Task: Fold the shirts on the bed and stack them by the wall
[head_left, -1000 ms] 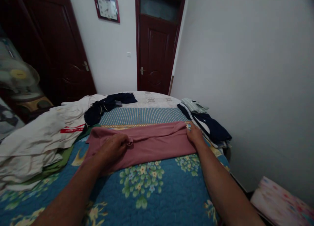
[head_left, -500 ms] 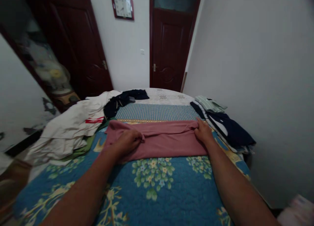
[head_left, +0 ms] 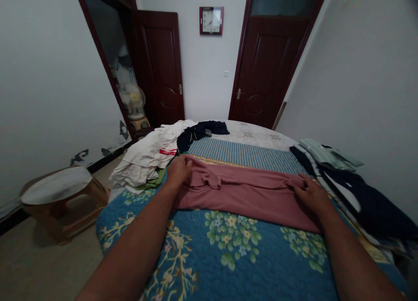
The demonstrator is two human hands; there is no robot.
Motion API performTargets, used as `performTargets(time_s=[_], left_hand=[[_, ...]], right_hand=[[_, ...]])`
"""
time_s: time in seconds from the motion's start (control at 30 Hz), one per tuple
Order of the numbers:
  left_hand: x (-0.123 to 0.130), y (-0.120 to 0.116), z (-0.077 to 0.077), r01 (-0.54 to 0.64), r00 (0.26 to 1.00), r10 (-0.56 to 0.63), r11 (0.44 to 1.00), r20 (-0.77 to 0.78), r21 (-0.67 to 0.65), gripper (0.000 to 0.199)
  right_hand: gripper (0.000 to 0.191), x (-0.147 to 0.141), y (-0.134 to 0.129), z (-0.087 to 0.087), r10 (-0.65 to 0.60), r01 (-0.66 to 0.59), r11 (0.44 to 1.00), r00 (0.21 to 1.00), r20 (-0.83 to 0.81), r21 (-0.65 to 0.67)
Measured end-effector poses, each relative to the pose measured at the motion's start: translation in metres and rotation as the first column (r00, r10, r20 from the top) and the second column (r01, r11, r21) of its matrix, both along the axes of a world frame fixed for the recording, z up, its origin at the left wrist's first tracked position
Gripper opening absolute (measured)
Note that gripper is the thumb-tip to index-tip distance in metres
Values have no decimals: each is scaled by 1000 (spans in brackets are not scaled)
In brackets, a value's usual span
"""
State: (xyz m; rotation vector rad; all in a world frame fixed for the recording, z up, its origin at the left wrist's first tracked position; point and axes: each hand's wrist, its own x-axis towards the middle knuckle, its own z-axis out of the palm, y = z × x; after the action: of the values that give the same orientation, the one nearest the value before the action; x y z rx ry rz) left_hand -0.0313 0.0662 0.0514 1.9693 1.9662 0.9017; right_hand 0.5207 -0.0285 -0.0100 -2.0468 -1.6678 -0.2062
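Observation:
A dusty-pink shirt [head_left: 254, 198] lies across the quilt as a long folded strip, with what looks like a short sleeve [head_left: 212, 180] turned in near its left end. My left hand [head_left: 179, 172] is closed on the shirt's far left corner, thumb and fingers at the edge. At the other end, my right hand [head_left: 311, 196] pinches a fold of the cloth near the far right edge, its thumb and forefinger curled. Creases run along the strip between the two hands. Parts of both hands' fingers are hidden by the cloth.
Beneath lies a blue floral quilt [head_left: 241, 262] on a bed. White clothes [head_left: 146, 155] and a dark navy garment [head_left: 192, 137] are heaped at the left. Folded clothes [head_left: 369, 201] are stacked at the right by the wall. A wooden stool [head_left: 62, 187] stands on the floor at left.
The view has swung left. My left hand has shifted from the middle of the shirt's left part to its far left corner. My right hand remains at the right end.

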Motion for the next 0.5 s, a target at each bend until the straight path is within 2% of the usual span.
performTargets(time_s=[0.07, 0.17, 0.23, 0.37, 0.5], left_hand=[[-10, 9, -8, -27, 1000, 27, 1000, 6, 12, 46], [-16, 22, -20, 116, 993, -115, 993, 31, -32, 59], [-17, 29, -24, 163, 986, -160, 984, 46, -65, 63], [-17, 38, -27, 147, 988, -141, 985, 62, -96, 73], [-18, 45, -25, 136, 986, -127, 988, 112, -77, 82]], right_hand=[[47, 4, 0, 1, 4, -2, 999, 999, 35, -43], [38, 15, -3, 2, -48, 51, 997, 997, 53, -54], [37, 23, -6, 2, -52, 55, 997, 997, 49, -55], [27, 32, -11, 1, -48, 63, 985, 995, 92, -159], [26, 34, -10, -2, -45, 88, 973, 979, 200, -212]])
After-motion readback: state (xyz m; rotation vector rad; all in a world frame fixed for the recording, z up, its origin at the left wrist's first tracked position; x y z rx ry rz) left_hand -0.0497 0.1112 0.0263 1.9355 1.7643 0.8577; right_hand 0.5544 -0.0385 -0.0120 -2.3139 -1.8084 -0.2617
